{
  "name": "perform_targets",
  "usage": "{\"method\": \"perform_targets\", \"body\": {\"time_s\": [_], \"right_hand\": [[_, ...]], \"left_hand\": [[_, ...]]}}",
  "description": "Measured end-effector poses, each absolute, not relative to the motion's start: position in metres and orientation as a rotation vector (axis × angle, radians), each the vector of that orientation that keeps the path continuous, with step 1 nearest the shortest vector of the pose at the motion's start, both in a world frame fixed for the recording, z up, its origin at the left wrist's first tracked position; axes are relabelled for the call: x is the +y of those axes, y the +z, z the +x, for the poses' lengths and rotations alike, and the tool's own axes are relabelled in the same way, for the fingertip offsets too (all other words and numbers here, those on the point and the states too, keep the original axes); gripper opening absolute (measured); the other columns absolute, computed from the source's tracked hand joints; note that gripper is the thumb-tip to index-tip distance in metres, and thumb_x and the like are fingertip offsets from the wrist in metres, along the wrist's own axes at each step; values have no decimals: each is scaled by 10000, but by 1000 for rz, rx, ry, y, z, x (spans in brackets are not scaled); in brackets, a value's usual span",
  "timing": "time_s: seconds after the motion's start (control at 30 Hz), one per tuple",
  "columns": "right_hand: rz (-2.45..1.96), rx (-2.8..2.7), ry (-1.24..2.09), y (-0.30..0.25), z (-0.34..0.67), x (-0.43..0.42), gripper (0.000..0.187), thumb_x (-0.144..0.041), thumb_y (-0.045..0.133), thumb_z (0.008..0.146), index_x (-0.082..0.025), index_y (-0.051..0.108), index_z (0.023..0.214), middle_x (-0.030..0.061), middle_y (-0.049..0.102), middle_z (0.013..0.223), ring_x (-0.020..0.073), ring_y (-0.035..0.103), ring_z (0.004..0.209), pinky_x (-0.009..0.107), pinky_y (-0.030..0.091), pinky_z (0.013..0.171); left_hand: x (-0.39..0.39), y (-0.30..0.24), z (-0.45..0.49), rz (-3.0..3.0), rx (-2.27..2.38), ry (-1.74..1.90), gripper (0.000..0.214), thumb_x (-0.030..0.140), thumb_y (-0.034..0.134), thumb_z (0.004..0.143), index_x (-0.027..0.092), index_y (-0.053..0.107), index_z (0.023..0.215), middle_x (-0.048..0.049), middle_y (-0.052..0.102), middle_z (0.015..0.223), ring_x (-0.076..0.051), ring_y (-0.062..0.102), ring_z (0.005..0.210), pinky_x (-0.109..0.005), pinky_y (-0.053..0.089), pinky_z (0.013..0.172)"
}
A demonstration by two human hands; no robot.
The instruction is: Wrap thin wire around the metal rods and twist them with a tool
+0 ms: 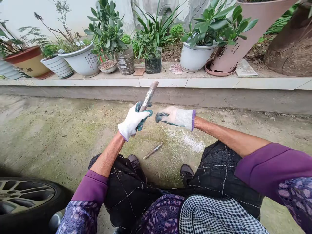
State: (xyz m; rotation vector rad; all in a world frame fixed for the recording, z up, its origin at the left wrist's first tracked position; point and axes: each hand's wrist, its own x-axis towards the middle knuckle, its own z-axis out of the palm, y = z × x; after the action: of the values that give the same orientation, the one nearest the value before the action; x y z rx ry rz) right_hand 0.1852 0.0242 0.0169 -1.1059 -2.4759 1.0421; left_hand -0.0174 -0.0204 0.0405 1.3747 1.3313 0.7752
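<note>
My left hand [133, 120], in a white work glove with a dark green coated palm, is closed around a wooden stick [153, 85]. Silvery wire [148, 97] is wound in close turns around the stick's upper part. The stick tilts up and away to the right. A short gap to its right, my right hand [174, 116] wears a matching glove with a purple cuff. Its fingers are curled and pressed together; anything in them is too fine or hidden to make out. A thinner stick [153, 150] with a silvery middle lies on the concrete between my feet.
White powder [192, 141] is scattered on the concrete floor [80, 126]. A low tiled ledge [161, 83] with several potted plants, including a white pot [196, 57], runs across the front. A car wheel [26, 198] stands close at lower left.
</note>
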Motion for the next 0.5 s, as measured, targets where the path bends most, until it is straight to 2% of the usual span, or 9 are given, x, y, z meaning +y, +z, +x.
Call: {"method": "perform_targets", "body": {"time_s": [0.1, 0.2, 0.27, 0.4, 0.5], "right_hand": [[-1101, -2500, 931, 26, 179, 9, 238, -281, 483, 920, -216, 712, 920, 8, 700, 809, 137, 552, 662, 261, 383, 631], [-1110, -2613, 706, 35, 173, -3, 185, -268, 527, 916, -230, 708, 932, 29, 721, 853, 156, 581, 714, 274, 356, 651], [-1166, -2690, 557, 42, 171, -4, 169, -254, 543, 909, -229, 710, 921, 42, 705, 802, 161, 565, 672, 291, 314, 614], [-1284, -2679, 392, 48, 177, 26, 126, -260, 580, 885, -231, 701, 902, 30, 634, 673, 146, 484, 571, 313, 241, 562], [-1332, -2569, 435, 35, 188, 59, 112, -231, 575, 865, -219, 684, 844, 14, 612, 657, 132, 451, 562, 302, 259, 559]], "left_hand": [[-9, 39, -29, 1600, 1489, 791, 399, 368, 588, 809, 222, 597, 1181, 53, 456, 543, -89, 345, 400, -227, 316, 413], [5, 33, -42, 1969, 1737, 484, 300, 344, 550, 853, 215, 630, 1112, -2, 571, 604, -153, 525, 535, -257, 396, 523], [13, 28, -47, 2096, 1823, 273, 204, 287, 590, 836, 203, 651, 1011, -28, 601, 619, -196, 602, 671, -273, 426, 622], [12, 18, -36, 2137, 1808, 38, 53, 183, 658, 773, 191, 650, 824, -50, 601, 610, -245, 648, 782, -315, 438, 734], [0, 19, -21, 2289, 1728, -195, 101, 179, 640, 800, 213, 676, 887, -73, 667, 737, -264, 668, 814, -340, 444, 759]]}}
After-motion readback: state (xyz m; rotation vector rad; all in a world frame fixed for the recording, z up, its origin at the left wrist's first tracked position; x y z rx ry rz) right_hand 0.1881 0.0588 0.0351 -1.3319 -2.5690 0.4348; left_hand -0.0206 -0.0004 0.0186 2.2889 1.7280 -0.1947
